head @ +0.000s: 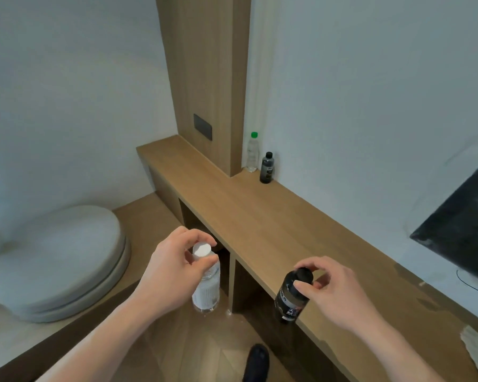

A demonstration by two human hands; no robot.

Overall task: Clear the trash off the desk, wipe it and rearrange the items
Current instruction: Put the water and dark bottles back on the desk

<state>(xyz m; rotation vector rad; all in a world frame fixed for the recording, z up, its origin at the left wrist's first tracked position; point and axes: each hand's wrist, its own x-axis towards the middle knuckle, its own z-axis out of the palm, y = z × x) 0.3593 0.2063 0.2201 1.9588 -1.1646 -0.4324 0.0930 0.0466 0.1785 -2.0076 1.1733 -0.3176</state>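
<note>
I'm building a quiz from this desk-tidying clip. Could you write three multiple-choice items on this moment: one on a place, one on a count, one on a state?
1. Where do the two bottles that nobody holds stand?
A. at the far end of the desk by the wall
B. on the floor
C. on the round cushion

2. How many bottles are in view?
A. two
B. three
C. four

3. What is the right hand doing?
A. resting flat on the desk
B. gripping a black bottle by its cap
C. hanging free

Answers: 1 A, the green-capped bottle and small dark bottle stand on the desk beside the wooden column. 2 C, those two plus the clear bottle in the left hand and the black bottle. 3 B, the right hand has its fingers curled round the black cap.
</note>
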